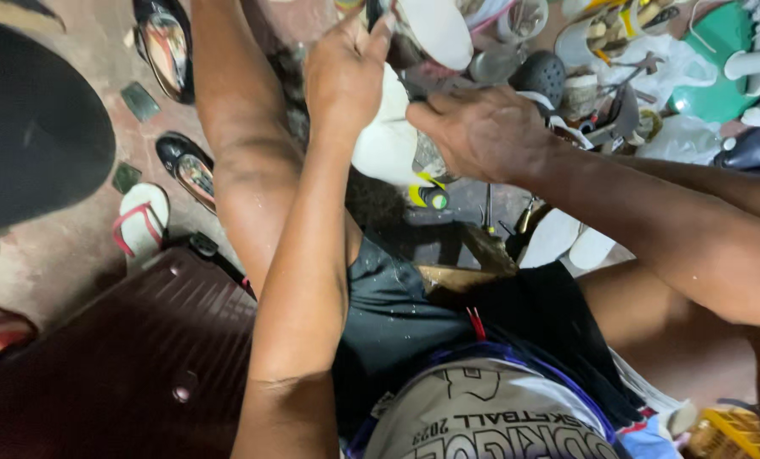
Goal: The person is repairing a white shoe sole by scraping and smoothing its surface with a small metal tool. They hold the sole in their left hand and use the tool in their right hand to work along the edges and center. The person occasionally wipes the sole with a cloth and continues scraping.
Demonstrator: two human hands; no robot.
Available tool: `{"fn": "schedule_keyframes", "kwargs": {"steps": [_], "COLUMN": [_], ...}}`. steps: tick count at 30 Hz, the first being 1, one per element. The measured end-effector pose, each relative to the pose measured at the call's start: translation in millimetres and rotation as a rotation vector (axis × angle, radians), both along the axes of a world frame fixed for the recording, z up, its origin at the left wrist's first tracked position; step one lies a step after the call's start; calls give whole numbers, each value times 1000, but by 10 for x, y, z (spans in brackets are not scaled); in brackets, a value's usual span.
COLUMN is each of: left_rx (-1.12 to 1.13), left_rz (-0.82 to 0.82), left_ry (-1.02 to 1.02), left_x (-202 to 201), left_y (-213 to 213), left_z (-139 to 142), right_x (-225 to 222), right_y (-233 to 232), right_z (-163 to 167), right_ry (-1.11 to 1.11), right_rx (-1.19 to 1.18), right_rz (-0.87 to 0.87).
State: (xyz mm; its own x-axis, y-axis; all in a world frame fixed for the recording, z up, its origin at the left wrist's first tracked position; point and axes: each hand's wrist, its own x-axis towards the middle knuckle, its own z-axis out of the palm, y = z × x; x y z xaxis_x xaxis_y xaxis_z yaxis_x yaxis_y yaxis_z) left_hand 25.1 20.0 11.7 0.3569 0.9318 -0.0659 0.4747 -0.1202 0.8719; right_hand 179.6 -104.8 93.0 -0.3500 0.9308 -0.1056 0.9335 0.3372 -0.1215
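Seated above a floor (74, 255) strewn with sandals (142, 218), the left hand (343, 72) and right hand (482, 127) are both gripping a white shoe (388, 140), fingers clenched on it.

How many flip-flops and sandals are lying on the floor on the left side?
3. A white flip-flop with pink straps, a black sandal just above it, and another black sandal near the top edge. More may be hidden behind the arm.
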Motion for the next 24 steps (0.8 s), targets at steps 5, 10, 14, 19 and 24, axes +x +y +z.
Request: {"fn": "schedule_keyframes", "kwargs": {"steps": [5, 10, 14, 19, 24], "left_rx": [35, 29, 172, -19, 27], "left_rz": [18, -29, 4, 3, 16], "left_ry": [82, 171, -12, 91, 56], "left_x": [19, 17, 24, -2, 30], "left_y": [44, 41, 42, 3, 25], "left_z": [0, -105, -121, -31, 5], "right_x": [-4, 5, 29, -5, 7], "right_y": [45, -24, -19, -64, -13], "right_z": [1, -33, -70, -38, 27], "right_ry": [-80, -60, 23, -37, -10], "right_rx": [31, -74, -49, -3, 73], "right_rz": [75, 132, 105, 23, 84]}}
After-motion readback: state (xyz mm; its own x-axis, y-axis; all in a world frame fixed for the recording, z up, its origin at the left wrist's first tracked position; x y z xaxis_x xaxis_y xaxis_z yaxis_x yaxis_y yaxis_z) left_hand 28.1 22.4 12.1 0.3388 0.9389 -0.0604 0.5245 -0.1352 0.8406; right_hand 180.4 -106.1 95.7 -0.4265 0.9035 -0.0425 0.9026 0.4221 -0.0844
